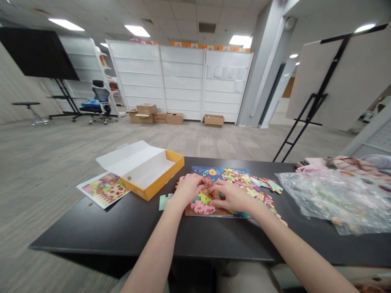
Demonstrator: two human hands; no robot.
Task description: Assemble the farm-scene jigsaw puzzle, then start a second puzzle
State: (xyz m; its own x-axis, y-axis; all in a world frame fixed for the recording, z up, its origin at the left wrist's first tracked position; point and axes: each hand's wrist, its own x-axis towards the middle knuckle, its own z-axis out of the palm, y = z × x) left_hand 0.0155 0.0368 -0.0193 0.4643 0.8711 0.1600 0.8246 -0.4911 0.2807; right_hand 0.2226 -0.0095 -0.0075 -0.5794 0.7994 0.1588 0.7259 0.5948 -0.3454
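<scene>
On the table [122,236], near its far edge, a puzzle [210,201] is partly assembled. A piece [207,183] is pinched over it by the curled left hand [187,189] and right hand [230,196]. Loose pieces [250,183] are left just beside it.

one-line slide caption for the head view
Both hands press puzzle pieces onto a colourful board beside an open yellow box.

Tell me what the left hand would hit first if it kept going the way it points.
Likely the right hand: the left hand points right along the puzzle, fingertips nearly meeting. Depth is hard to judge.
</scene>
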